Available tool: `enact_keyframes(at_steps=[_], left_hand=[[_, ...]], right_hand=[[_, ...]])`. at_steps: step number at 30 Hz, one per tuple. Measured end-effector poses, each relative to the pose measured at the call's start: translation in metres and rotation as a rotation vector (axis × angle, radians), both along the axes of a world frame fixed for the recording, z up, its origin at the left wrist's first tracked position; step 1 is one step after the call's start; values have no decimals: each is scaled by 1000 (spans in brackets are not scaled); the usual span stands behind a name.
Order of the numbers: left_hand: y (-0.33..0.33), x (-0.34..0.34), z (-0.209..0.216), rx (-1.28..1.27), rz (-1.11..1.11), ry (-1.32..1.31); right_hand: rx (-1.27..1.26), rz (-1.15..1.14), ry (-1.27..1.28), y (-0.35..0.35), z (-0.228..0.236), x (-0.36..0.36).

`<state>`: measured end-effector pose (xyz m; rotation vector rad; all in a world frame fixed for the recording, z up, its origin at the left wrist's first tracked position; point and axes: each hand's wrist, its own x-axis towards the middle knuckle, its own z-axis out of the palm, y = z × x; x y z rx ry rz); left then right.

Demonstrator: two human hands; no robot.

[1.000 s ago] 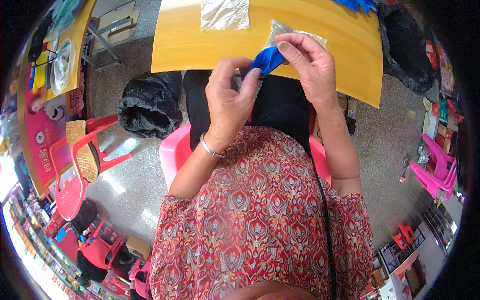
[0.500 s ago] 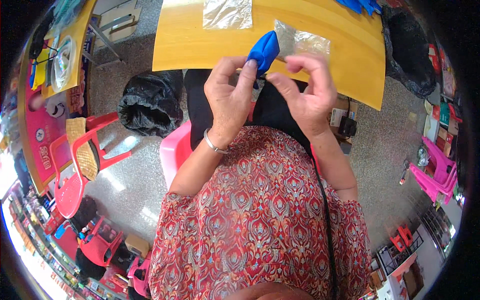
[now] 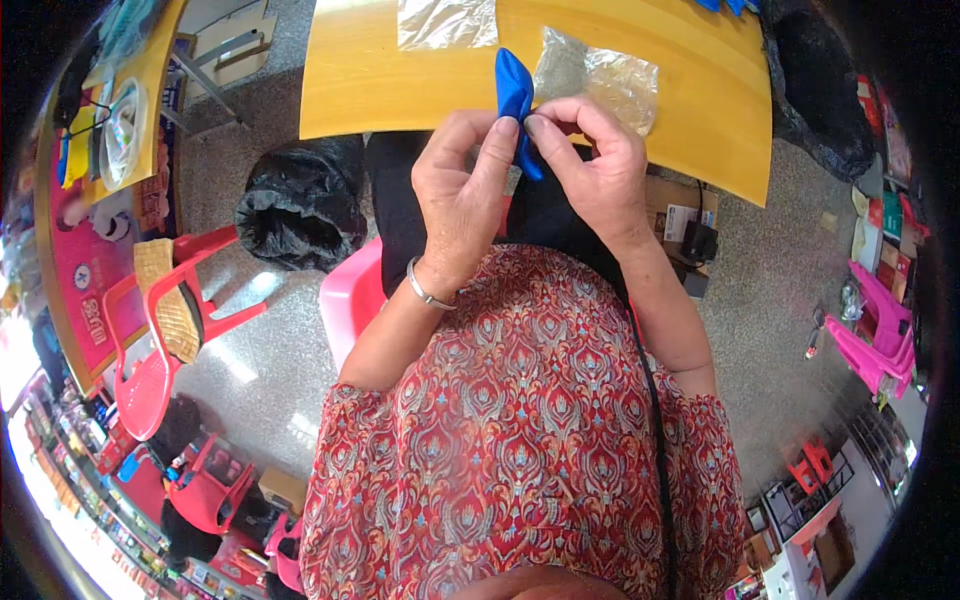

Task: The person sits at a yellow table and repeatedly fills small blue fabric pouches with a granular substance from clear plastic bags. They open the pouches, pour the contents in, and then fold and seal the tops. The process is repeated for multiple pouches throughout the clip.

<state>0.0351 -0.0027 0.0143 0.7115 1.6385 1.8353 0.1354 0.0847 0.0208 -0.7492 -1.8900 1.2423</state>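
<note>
Over the near edge of the yellow table [image 3: 400, 95], a piece of shiny blue fabric [image 3: 513, 85] is pinched between both hands. My left hand [image 3: 462, 175] is closed, its thumb and fingers gripping the fabric's middle. My right hand [image 3: 597, 172] is closed too, thumb against forefinger at the fabric's right side. The upper end stands up in a folded point and a narrow tail hangs below the fingertips. Just beyond, a clear plastic bag [image 3: 625, 88] lies beside a small bag of greyish grains [image 3: 561, 64].
Another clear bag [image 3: 447, 22] lies at the table's far side, and blue fabric [image 3: 735, 5] at its far right. Black bag-lined bins stand left [image 3: 300, 215] and right [image 3: 815, 95] of the table. A red chair [image 3: 150, 375] is on the left, a pink stool [image 3: 880, 335] on the right.
My right hand has moved left and its fingers have closed on the blue fabric. The fabric has turned more upright, and its lower tail now shows between the hands.
</note>
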Motion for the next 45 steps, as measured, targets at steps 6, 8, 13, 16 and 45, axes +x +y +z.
enact_keyframes(at_steps=[6,8,13,16,45], left_hand=[[-2,0,5,-28,-82,-108],[-1,1,5,-19,-82,-131],[0,2,4,-10,-79,-127],[-1,2,6,-12,-116,-203],[13,-8,-11,191,-169,-889]], right_hand=[[-214,6,-7,3,-10,5],[-252,23,21,3,-9,5],[-9,7,52,1,-6,0],[-147,1,39,2,-5,2],[418,-7,-44,5,0,2]])
